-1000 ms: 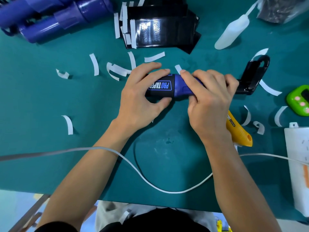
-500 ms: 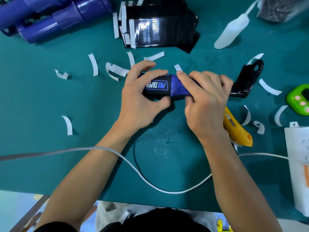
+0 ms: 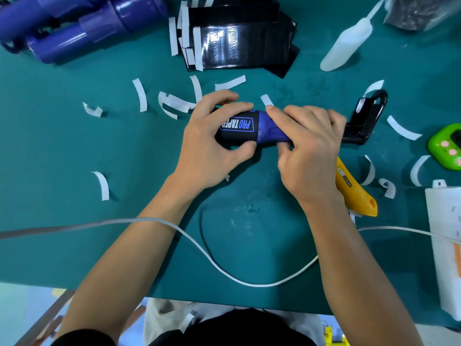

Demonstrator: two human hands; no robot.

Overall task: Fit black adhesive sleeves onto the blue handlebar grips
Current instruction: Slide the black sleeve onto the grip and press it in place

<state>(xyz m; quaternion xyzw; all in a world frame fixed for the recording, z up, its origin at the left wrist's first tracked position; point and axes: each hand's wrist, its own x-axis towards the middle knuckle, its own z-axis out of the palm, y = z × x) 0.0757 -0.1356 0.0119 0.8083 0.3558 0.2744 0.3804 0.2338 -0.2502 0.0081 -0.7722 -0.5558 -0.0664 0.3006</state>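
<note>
Head view, blue grip (image 3: 270, 128) lengthwise left-right, left hand (image 3: 207, 146), right hand (image 3: 309, 156) fingers (image 3: 280, 116) clasping it

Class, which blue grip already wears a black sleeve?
The grip held by the left hand and right hand: a black PRO TAPER sleeve wraps its left end. The top-left grips show none.

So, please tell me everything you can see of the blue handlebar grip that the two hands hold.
The blue plastic-looking handlebar grip lies roughly sideways over the green mat. A glossy black sleeve printed PRO TAPER wraps its left end. The left hand grips the sleeved end; the right hand holds the bare blue part, hiding its right end.
</note>
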